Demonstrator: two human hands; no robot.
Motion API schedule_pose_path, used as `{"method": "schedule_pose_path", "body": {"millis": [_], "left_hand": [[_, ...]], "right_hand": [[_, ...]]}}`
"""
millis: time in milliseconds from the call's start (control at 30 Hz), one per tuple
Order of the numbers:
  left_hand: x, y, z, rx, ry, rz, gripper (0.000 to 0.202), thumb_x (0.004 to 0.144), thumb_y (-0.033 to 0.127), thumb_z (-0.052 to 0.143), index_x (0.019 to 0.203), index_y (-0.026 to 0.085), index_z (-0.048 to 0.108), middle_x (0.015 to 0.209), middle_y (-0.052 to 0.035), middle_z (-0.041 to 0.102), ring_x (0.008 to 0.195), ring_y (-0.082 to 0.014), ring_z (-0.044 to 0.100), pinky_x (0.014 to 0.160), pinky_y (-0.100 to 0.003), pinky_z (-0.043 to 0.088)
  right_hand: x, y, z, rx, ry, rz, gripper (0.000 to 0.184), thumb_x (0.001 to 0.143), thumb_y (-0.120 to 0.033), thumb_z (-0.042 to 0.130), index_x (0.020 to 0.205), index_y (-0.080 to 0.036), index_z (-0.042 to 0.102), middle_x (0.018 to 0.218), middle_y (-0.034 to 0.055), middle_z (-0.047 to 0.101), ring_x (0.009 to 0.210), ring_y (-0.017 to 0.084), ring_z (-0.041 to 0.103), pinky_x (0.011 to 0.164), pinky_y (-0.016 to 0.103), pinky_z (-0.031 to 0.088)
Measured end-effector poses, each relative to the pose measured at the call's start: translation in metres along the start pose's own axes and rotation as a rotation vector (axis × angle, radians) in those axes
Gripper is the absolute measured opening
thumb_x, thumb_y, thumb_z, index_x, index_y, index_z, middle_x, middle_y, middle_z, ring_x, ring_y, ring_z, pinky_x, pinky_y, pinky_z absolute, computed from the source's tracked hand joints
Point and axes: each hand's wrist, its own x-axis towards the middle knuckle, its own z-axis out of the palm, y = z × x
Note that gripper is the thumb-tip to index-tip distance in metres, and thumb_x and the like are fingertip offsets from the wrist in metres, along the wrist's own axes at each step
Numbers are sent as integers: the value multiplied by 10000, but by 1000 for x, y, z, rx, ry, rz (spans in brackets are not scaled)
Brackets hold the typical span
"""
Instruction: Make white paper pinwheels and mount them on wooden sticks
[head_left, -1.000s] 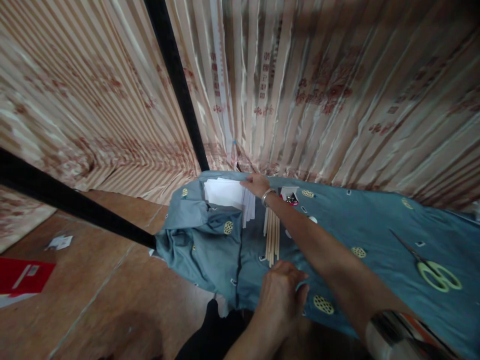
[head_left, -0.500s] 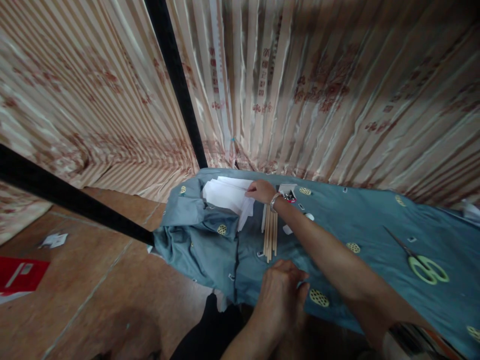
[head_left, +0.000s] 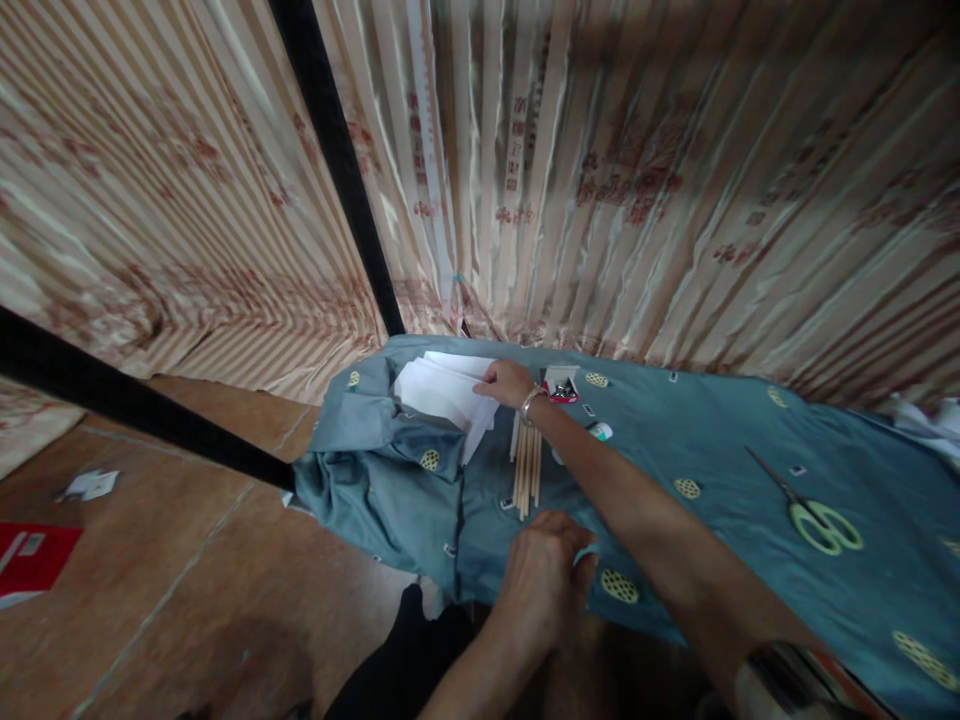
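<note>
White paper (head_left: 439,388) is lying left of the nearer right hand (head_left: 507,384), fingers pinching its edge; left hand (head_left: 538,562) hovering curled, grip unclear.

On my feed, I observe curtains (head_left: 637,250) at 12 o'clock, brown floor (head_left: 180,540) at 8, black posts (head_left: 339,150) at 9 and 11.

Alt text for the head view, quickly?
Right hand touching overlapping white paper sheets on patterned blue-green cloth; left hand curled nearer the wearer. Slender pale-tan sticks lie between the hands; green-handled metal scissors lie farther right.
</note>
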Motion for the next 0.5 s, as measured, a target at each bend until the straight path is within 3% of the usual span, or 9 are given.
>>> {"method": "schedule_pose_path", "body": {"millis": [133,367,500], "left_hand": [[1,1,0,11,-17,-11,213,811,103,621,990,140,729,973,-107,716,960,-261,646,859,-382,523],[4,-3,0,29,-14,-14,213,810,109,630,993,151,729,982,-104,719,966,-265,650,874,-395,522],[3,-2,0,19,-13,-7,200,812,121,628,980,157,729,958,-102,718,946,-261,649,861,-385,521]], "right_hand": [[3,-2,-2,6,26,-19,214,873,-286,587,898,-183,773,961,70,766,891,182,675,722,238,444],[13,3,-2,74,-34,-36,259,798,-385,690,818,-145,786,809,73,764,755,172,669,622,231,416],[13,11,2,136,-71,-29,255,793,-338,686,859,-111,781,742,58,750,627,129,628,563,214,400]]}}
